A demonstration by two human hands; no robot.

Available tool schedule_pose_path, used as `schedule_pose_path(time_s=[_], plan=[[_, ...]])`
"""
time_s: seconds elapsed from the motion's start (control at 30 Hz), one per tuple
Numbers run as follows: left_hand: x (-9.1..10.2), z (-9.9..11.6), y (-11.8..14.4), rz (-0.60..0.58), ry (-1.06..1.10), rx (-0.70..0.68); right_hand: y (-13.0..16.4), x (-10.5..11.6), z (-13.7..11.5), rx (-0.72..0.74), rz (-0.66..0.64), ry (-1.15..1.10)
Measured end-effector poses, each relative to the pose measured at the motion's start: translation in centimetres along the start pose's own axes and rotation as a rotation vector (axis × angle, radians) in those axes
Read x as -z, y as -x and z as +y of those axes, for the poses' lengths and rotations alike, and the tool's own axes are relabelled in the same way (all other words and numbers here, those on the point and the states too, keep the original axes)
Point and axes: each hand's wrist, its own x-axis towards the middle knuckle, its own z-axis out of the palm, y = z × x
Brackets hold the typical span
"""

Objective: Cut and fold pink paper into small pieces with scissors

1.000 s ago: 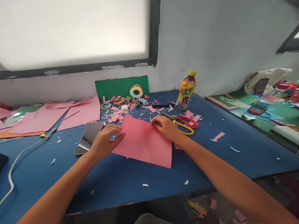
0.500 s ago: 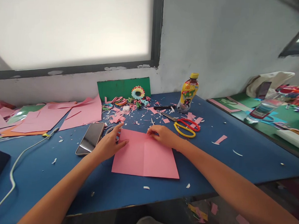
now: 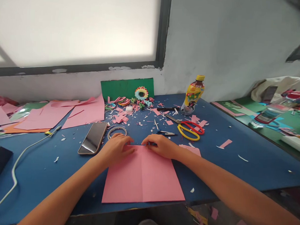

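The left hand's (image 3: pixel 118 149) grip is half curled at the far edge of a flat pink rectangular paper sheet (image 3: pixel 127 181), left of its lengthwise crease (image 3: pixel 141 172); the right hand's (image 3: pixel 160 145) grip bends over the same edge at and right of the crease. Whether either pinches the paper, I cannot tell. The sheet lies on the blue bench (image 3: pixel 62 175), its near edge close to the bench's own. The step in hand seems to be squaring up the creased sheet; the next move likely calls for even fingertip control along that edge.

Just beyond the left hand is a pale grey ring (image 3: pixel 117 127), with a dark-screened phone (image 3: pixel 93 138) to its left. Red-and-yellow-handled metal scissors (image 3: pixel 189 129) lie far right. The hands hide much of the sheet's far edge; another pink paper piece (image 3: pixel 191 149) is partly covered by the right forearm.
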Motion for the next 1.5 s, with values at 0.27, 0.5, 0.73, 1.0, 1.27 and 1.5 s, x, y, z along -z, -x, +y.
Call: schedule_pose_path(time_s=[0.27,0.5,0.73,1.0,1.27,1.5], plan=[[-0.4,0.9,0.3,-0.116,0.082,0.007,0.2,-0.5,-2.2,0.021,-0.003,0.089],[0.0,1.4,0.4,-0.258,0.176,0.310,3.7,8.7,3.5,-0.658,0.140,0.576],[-0.3,1.1,0.6,-0.210,0.433,0.289,7.2,11.0,7.8,-0.821,0.009,0.567],[2.0,0.1,0.9,0.640,0.431,0.103,7.5,10.8,7.2,-0.751,0.388,-0.057],[2.4,0.1,1.2,0.769,-0.117,-0.422,4.1,10.7,1.5,-0.489,0.623,-0.880],[-2.4,1.0,0.0,0.068,-0.315,-0.207,2.6,8.0,2.9,-0.453,0.250,-1.017]])
